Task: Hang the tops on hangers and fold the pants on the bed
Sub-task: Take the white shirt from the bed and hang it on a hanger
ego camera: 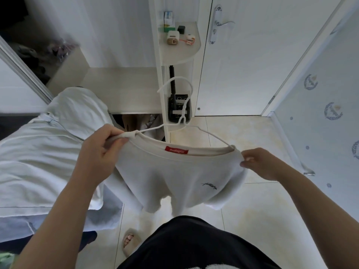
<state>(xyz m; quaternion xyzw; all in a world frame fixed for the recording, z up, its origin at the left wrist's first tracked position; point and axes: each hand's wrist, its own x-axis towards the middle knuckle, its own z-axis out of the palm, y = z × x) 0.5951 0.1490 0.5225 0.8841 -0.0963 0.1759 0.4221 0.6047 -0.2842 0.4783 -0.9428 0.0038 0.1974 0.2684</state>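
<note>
A white top (171, 177) with a red neck label hangs in front of me on a white wire hanger (180, 105). The hanger's arms run inside the neckline and its hook points up and away. My left hand (101, 150) grips the bunched left shoulder of the top together with the hanger's arm. My right hand (260, 162) pinches the right shoulder fabric where the other hanger arm ends. Pale clothing (44, 150) lies spread on the bed at the left.
A white wardrobe with a rounded corner shelf (182, 47) of small items stands straight ahead, a lower shelf holding a black device (177, 105). A white door with a handle (223, 24) is to the right. Tiled floor (242, 220) lies below, my slippered foot (130, 241) on it.
</note>
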